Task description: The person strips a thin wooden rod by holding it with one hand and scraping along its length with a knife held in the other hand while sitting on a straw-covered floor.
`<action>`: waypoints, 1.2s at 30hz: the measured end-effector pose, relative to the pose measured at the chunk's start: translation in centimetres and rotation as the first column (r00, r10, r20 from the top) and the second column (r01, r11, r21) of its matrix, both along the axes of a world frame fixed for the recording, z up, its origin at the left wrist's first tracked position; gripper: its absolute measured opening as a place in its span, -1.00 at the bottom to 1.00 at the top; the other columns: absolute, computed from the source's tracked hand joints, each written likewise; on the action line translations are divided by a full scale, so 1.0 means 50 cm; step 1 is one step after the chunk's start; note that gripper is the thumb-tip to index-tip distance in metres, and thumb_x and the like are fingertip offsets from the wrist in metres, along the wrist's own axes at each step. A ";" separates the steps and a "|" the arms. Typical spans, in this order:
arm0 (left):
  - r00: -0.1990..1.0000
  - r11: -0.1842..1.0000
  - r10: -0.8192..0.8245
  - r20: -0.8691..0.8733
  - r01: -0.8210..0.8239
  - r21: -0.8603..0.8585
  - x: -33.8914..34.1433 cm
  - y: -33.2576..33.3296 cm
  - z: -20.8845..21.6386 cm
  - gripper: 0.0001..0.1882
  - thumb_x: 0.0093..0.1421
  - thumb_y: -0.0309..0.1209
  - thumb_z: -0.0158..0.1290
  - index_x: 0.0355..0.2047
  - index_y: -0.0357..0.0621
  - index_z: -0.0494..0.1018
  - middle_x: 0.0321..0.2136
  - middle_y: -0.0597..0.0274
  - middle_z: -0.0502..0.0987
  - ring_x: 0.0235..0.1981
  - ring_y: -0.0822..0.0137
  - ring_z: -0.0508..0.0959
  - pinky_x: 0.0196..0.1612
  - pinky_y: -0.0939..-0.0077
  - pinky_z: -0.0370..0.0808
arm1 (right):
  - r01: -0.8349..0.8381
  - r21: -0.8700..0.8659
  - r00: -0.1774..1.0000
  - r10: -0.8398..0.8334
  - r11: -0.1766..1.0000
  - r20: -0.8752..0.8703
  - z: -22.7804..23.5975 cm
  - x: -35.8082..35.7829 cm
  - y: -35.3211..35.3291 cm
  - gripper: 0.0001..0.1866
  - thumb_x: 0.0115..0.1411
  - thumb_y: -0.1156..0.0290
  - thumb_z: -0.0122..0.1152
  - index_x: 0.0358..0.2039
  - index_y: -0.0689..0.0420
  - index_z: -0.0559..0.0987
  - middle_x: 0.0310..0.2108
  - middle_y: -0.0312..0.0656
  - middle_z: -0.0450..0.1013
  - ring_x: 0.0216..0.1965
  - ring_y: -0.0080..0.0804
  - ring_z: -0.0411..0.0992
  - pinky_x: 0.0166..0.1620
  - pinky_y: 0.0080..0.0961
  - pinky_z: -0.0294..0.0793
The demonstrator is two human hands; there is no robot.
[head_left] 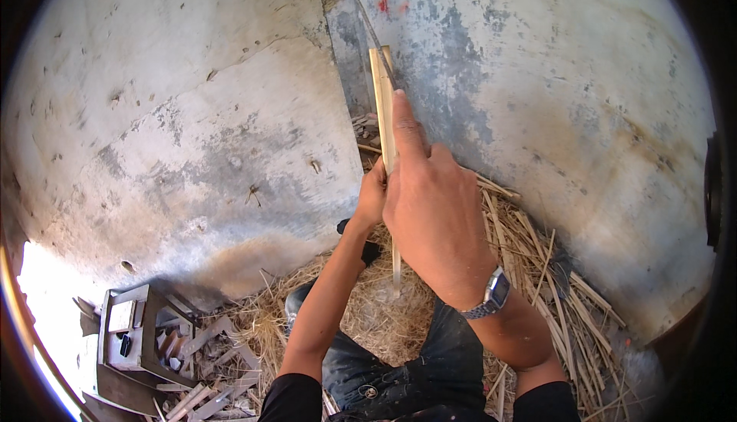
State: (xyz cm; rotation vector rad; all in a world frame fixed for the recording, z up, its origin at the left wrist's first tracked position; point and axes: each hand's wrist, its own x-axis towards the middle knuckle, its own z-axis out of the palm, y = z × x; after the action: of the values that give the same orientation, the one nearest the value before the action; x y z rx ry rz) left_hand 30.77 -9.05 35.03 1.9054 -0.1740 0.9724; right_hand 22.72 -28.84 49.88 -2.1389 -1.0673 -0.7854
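Your left hand (371, 196) clamps the bamboo strip (382, 100) upright against the far wall corner; your right hand (430, 207) is closed on a knife (372, 34), blade at the strip's top. Splitting looks barely started. Shavings (384, 314) pile near your knees.

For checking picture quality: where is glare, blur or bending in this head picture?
Head view: harsh glare burns out the lower-left edge beside the grey wooden stool; the pale split bamboo strip looks sharp, its lower end blurred; the grey plastered walls bulge toward the dark fisheye rim.
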 end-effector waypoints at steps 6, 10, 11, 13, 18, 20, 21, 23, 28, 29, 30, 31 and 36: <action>0.970 0.985 0.161 -0.183 -0.145 0.096 0.014 0.059 -0.168 -0.75 0.39 -0.45 0.00 0.04 -0.24 0.40 -0.21 -0.14 0.64 -0.12 0.09 0.68 -0.10 0.26 0.54 | -0.098 0.103 0.994 0.102 0.990 -0.033 0.016 0.019 -0.014 -0.34 0.27 0.53 0.05 0.39 0.26 0.21 -0.48 0.14 0.48 -0.45 0.11 0.51 -0.32 -0.01 0.46; 0.977 0.986 0.108 -0.185 -0.082 0.145 -0.025 0.043 -0.319 -0.78 0.38 -0.45 0.00 -0.01 -0.26 0.40 -0.28 -0.20 0.61 -0.19 -0.13 0.66 -0.19 0.18 0.53 | -0.180 0.125 0.971 0.197 0.976 -0.136 0.047 0.033 -0.044 -0.39 0.27 0.55 0.02 0.35 0.31 0.26 -0.48 0.17 0.45 -0.44 0.01 0.52 -0.29 -0.15 0.49; 0.972 0.982 0.162 -0.171 -0.141 0.130 -0.026 0.046 -0.345 -0.80 0.38 -0.44 0.01 -0.05 -0.26 0.40 -0.32 -0.24 0.59 -0.23 -0.22 0.62 -0.24 0.12 0.51 | -0.187 0.128 0.969 0.204 0.974 -0.139 0.055 0.039 -0.049 -0.39 0.27 0.55 0.02 0.35 0.31 0.26 -0.48 0.17 0.45 -0.44 0.01 0.52 -0.29 -0.15 0.49; 0.966 0.977 0.202 -0.159 -0.188 0.099 -0.015 0.045 -0.366 -0.83 0.37 -0.43 0.02 -0.10 -0.26 0.41 -0.37 -0.28 0.56 -0.27 -0.32 0.58 -0.29 0.05 0.50 | -0.252 0.181 0.959 0.270 0.951 -0.088 0.074 0.057 -0.059 -0.46 0.29 0.57 0.02 0.30 0.31 0.33 -0.47 0.12 0.45 -0.47 -0.14 0.49 -0.26 -0.27 0.50; 0.909 0.910 0.391 -0.143 -0.359 0.207 -0.011 -0.002 -0.233 -0.82 0.35 -0.39 0.06 -0.28 -0.26 0.35 -0.48 -0.30 0.52 -0.36 -0.36 0.54 -0.39 -0.13 0.42 | -0.233 0.190 0.970 0.215 0.954 0.112 0.085 0.073 -0.060 -0.50 0.30 0.54 0.10 0.26 0.26 0.41 -0.35 0.05 0.52 -0.42 -0.32 0.49 -0.20 -0.41 0.51; 0.909 0.905 0.401 -0.109 -0.376 0.199 -0.006 -0.012 -0.219 -0.82 0.35 -0.39 0.06 -0.27 -0.26 0.35 -0.47 -0.30 0.52 -0.36 -0.36 0.54 -0.38 -0.13 0.42 | -0.259 0.196 0.959 0.228 0.946 0.169 0.069 0.092 -0.076 -0.49 0.30 0.54 0.11 0.27 0.25 0.40 -0.32 0.06 0.53 -0.39 -0.36 0.50 -0.18 -0.43 0.51; 0.924 0.923 0.362 -0.127 -0.335 0.192 -0.002 -0.018 -0.228 -0.83 0.34 -0.39 0.06 -0.27 -0.25 0.36 -0.47 -0.30 0.53 -0.37 -0.36 0.54 -0.39 -0.14 0.43 | -0.269 0.196 0.953 0.232 0.943 0.197 0.060 0.103 -0.085 -0.49 0.30 0.54 0.12 0.28 0.25 0.40 -0.31 0.06 0.54 -0.38 -0.38 0.50 -0.17 -0.44 0.51; 0.928 0.926 0.348 -0.132 -0.319 0.199 -0.017 -0.002 -0.266 -0.83 0.34 -0.39 0.07 -0.28 -0.24 0.36 -0.46 -0.29 0.54 -0.38 -0.36 0.55 -0.39 -0.15 0.43 | -0.290 0.179 0.955 0.273 0.940 0.114 0.051 0.099 -0.090 -0.47 0.30 0.55 0.13 0.30 0.22 0.39 -0.33 0.01 0.53 -0.37 -0.46 0.48 -0.18 -0.46 0.50; 0.880 0.891 0.418 -0.228 -0.348 0.290 -0.029 0.031 -0.352 -0.84 0.34 -0.38 0.06 -0.29 -0.22 0.37 -0.50 -0.27 0.54 -0.42 -0.34 0.56 -0.40 -0.17 0.44 | -0.309 0.168 0.950 0.312 0.936 0.008 0.049 0.089 -0.076 -0.47 0.32 0.56 0.11 0.31 0.18 0.40 -0.48 -0.18 0.41 -0.44 -0.58 0.41 -0.29 -0.51 0.46; 0.882 0.897 0.410 -0.232 -0.344 0.278 -0.028 0.022 -0.347 -0.84 0.34 -0.38 0.06 -0.29 -0.22 0.37 -0.50 -0.27 0.54 -0.42 -0.34 0.56 -0.40 -0.17 0.44 | -0.327 0.171 0.945 0.320 0.929 0.068 0.063 0.095 -0.075 -0.48 0.33 0.56 0.10 0.31 0.16 0.40 -0.52 -0.24 0.36 -0.47 -0.59 0.38 -0.32 -0.51 0.45; 0.884 0.904 0.400 -0.243 -0.337 0.263 -0.024 0.019 -0.338 -0.84 0.34 -0.38 0.06 -0.29 -0.22 0.38 -0.52 -0.26 0.54 -0.42 -0.34 0.56 -0.40 -0.17 0.44 | -0.349 0.174 0.935 0.330 0.921 0.127 0.075 0.096 -0.077 -0.48 0.34 0.55 0.09 0.32 0.14 0.41 -0.56 -0.30 0.31 -0.50 -0.60 0.36 -0.35 -0.51 0.44; 0.889 0.909 0.390 -0.240 -0.330 0.253 -0.017 0.014 -0.304 -0.84 0.34 -0.38 0.06 -0.29 -0.22 0.38 -0.53 -0.26 0.53 -0.42 -0.34 0.55 -0.40 -0.17 0.43 | -0.345 0.168 0.936 0.325 0.923 0.136 0.089 0.086 -0.081 -0.48 0.34 0.55 0.09 0.32 0.14 0.41 -0.56 -0.30 0.31 -0.50 -0.60 0.36 -0.35 -0.51 0.44; 0.909 0.930 0.358 -0.214 -0.325 0.175 -0.039 -0.026 -0.250 -0.85 0.33 -0.38 0.06 -0.28 -0.21 0.38 -0.54 -0.24 0.54 -0.41 -0.33 0.56 -0.38 -0.15 0.46 | -0.310 0.248 0.951 0.297 0.918 0.090 0.060 0.058 -0.086 -0.47 0.34 0.55 0.08 0.33 0.20 0.39 -0.55 -0.34 0.33 -0.49 -0.60 0.35 -0.31 -0.50 0.48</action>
State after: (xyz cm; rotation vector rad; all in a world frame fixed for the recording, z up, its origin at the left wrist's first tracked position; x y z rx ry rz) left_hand 28.82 -10.37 22.54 2.2097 0.2549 0.9617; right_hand 25.60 -33.14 52.87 -1.6906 -1.2144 -0.7846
